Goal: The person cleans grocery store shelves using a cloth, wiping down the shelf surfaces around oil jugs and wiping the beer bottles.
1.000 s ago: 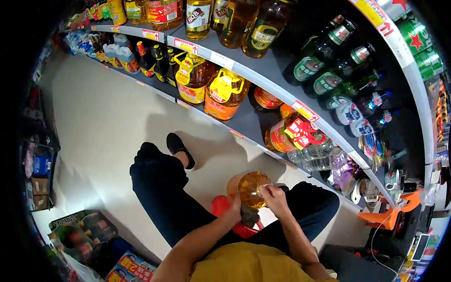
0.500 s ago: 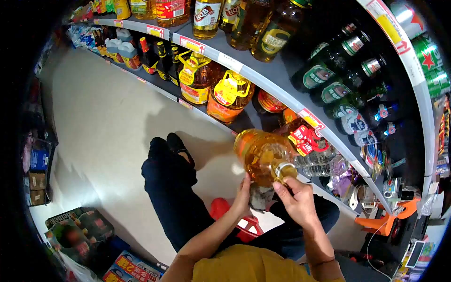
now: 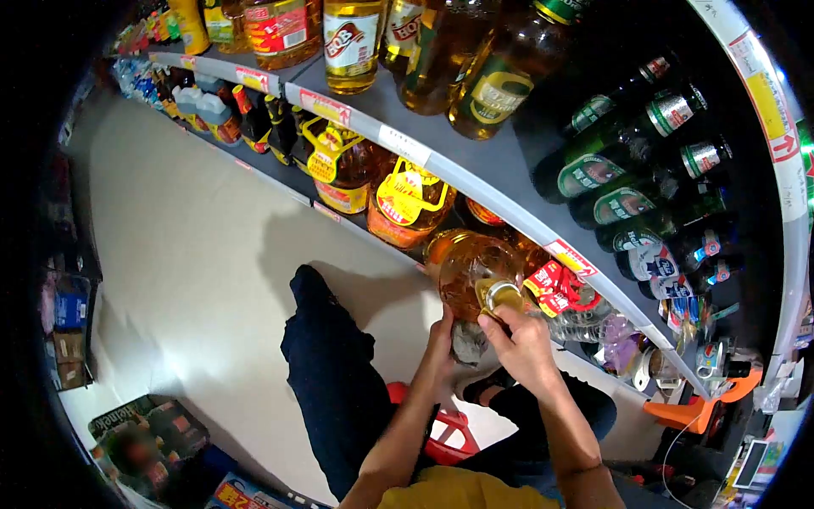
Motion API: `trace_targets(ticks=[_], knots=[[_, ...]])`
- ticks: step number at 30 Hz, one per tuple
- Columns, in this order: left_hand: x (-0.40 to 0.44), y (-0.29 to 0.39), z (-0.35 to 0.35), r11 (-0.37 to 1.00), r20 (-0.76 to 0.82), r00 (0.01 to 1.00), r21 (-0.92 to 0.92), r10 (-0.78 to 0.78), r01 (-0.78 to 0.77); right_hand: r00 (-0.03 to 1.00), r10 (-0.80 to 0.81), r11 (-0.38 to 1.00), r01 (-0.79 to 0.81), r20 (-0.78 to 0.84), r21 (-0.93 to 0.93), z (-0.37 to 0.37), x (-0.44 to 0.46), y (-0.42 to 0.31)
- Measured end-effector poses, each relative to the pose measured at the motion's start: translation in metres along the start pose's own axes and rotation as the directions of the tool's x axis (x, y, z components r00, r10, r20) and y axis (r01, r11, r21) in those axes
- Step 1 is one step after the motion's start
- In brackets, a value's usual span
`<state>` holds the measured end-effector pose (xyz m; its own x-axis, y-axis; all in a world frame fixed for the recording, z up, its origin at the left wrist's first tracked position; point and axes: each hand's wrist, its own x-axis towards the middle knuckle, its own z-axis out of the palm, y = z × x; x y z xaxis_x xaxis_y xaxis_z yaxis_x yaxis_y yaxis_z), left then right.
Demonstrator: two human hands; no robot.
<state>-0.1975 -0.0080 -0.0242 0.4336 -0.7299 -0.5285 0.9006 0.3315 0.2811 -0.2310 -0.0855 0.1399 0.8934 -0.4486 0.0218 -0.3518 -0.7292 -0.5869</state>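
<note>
Since the earlier frame, the large, clear plastic bottle of golden liquid (image 3: 475,267) has moved further over the long grey lower shelf (image 3: 288,190). It lies directly ahead of both hands, at 12 o'clock.

Right hand (image 3: 527,346): grasping the bottle's neck, thumb and fingers bent around it; the bottle's body lies at its 11 o'clock. Left hand (image 3: 441,341): thumb side against the bottle, which sits at its 1 o'clock; fingers hidden, grip cannot be told. Crumpled grey cloth (image 3: 469,346) just beside it, at 3 o'clock.

Appearance: bottle tilted, base toward 11 o'clock, round gold cap (image 3: 506,297) toward 5; walls glossy, contents translucent amber.
</note>
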Motion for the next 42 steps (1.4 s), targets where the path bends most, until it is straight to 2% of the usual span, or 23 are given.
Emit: trace_targets(ticks=[2, 3, 7, 10, 13, 14, 16, 18, 21, 24, 25, 27, 31, 32, 33, 35, 37, 39, 41, 42], knots=[[-0.002, 0.003, 0.007, 1.000, -0.006, 1.000, -0.004, 0.004, -0.004, 1.000, -0.022, 1.000, 0.022, -0.016, 0.021, -0.001, 0.003, 0.005], [-0.007, 0.010, 0.017, 0.996, -0.049, 0.995, -0.008, -0.089, 0.089, 0.992, 0.096, 0.995, -0.097, 0.083, 0.014, -0.008, 0.006, 0.004], [-0.008, 0.017, 0.028, 0.991, -0.136, 0.985, 0.062, -0.106, 0.115, 1.000, -0.005, 1.000, 0.005, 0.003, 0.015, -0.009, 0.013, 0.006], [-0.005, 0.010, 0.026, 0.995, -0.124, 0.989, 0.039, -0.084, 0.090, 0.998, -0.065, 0.997, 0.064, -0.021, -0.038, -0.008, 0.022, 0.012], [0.005, -0.004, 0.005, 0.992, -0.066, 0.998, 0.126, 0.010, -0.002, 0.997, -0.073, 0.995, 0.070, -0.038, -0.069, -0.003, 0.025, 0.015], [0.003, -0.002, 0.005, 0.990, -0.068, 0.998, 0.138, 0.000, 0.010, 0.996, -0.077, 0.994, 0.073, -0.038, -0.081, -0.001, 0.026, 0.015], [0.000, 0.000, 0.006, 0.987, -0.072, 0.997, 0.159, -0.023, 0.034, 0.998, -0.062, 0.998, 0.061, -0.030, -0.017, -0.009, 0.023, 0.008], [0.000, -0.003, 0.005, 0.992, -0.075, 0.997, 0.118, -0.030, 0.039, 0.978, -0.165, 0.984, 0.173, -0.128, 0.050, -0.005, 0.017, 0.010], [0.000, -0.008, 0.001, 0.989, -0.052, 0.998, 0.148, -0.019, 0.026, 0.998, -0.029, 0.995, 0.034, -0.050, 0.097, -0.010, 0.006, 0.002], [0.004, -0.004, 0.005, 0.988, -0.046, 0.999, 0.155, 0.017, -0.010, 0.999, 0.037, 0.998, -0.037, -0.007, 0.057, -0.010, 0.007, -0.002], [0.007, -0.003, 0.004, 0.992, -0.026, 0.999, 0.128, 0.027, -0.023, 0.999, 0.043, 0.997, -0.043, 0.000, 0.056, -0.006, 0.007, 0.000], [0.012, -0.003, 0.003, 0.997, 0.011, 0.999, 0.070, 0.041, -0.041, 0.999, -0.040, 0.999, 0.042, -0.036, 0.033, 0.005, 0.009, 0.012], [0.019, -0.005, -0.001, 0.996, -0.047, 0.998, 0.072, 0.048, -0.045, 0.990, -0.123, 0.992, 0.125, -0.067, 0.026, 0.009, 0.022, 0.020], [0.019, -0.011, -0.008, 0.995, -0.042, 0.998, 0.089, 0.039, -0.035, 0.990, -0.124, 0.992, 0.126, -0.070, 0.027, 0.008, 0.021, 0.019], [0.023, -0.015, -0.013, 0.993, -0.030, 0.999, 0.110, 0.038, -0.034, 0.999, -0.039, 0.996, 0.042, -0.032, 0.078, 0.006, 0.026, 0.017], [0.032, -0.013, -0.015, 0.996, -0.018, 0.999, 0.080, 0.031, -0.030, 0.993, -0.092, 0.996, 0.093, -0.081, 0.014, 0.010, 0.034, 0.023], [0.032, -0.015, -0.012, 0.985, 0.019, 0.996, 0.146, 0.088, -0.090, 0.991, -0.099, 0.994, 0.094, -0.090, -0.052, 0.012, 0.038, 0.023], [0.032, -0.012, -0.005, 0.971, 0.069, 0.990, 0.199, 0.122, -0.134, 0.999, -0.011, 0.995, 0.006, -0.050, -0.101, 0.015, 0.045, 0.029], [0.028, -0.008, -0.001, 0.960, 0.096, 0.993, 0.265, 0.063, -0.086, 0.997, 0.076, 0.986, -0.073, 0.011, -0.152, 0.014, 0.055, 0.036], [0.026, -0.007, 0.000, 0.953, 0.109, 0.994, 0.298, 0.033, -0.064, 0.996, -0.049, 0.979, 0.035, -0.068, -0.199, 0.019, 0.059, 0.047]])
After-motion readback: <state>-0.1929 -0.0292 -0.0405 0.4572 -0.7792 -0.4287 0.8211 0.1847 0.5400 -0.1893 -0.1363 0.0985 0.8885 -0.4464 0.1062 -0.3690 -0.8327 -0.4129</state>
